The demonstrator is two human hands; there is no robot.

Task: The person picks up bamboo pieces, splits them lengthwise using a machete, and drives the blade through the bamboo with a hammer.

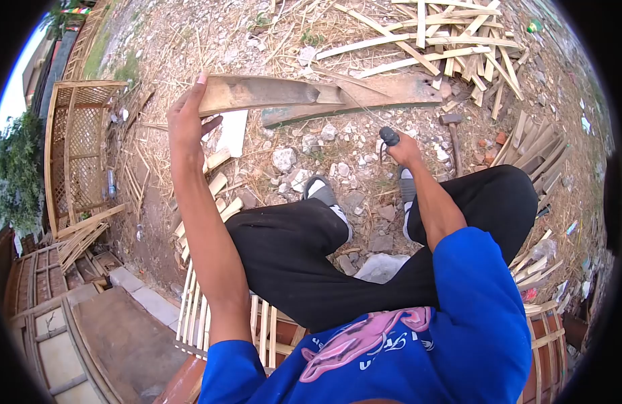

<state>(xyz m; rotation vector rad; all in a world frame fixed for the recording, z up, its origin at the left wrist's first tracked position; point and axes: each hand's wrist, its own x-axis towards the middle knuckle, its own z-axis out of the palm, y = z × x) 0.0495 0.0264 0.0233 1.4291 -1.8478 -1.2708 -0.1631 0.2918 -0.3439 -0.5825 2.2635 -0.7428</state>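
My left hand [186,124] grips the near end of a wide split bamboo piece [257,93], thumb and fingers around its end. Its far end rests over a thick worn plank [392,91] on the ground. In my right hand [406,149] is the black handle of a long knife [390,137]. The thin blade, seen nearly edge-on, points up and left to the far end of the bamboo. Whether blade and bamboo touch, I cannot tell. A hammer [454,138] lies right of my right hand.
Light split strips [452,47] are heaped at the upper right, with more slats [536,151] by my knee. Stones [284,159] and straw cover the ground before my shoes [324,195]. A lattice frame [75,148] stands at left; a slatted bamboo piece [196,303] lies beside me.
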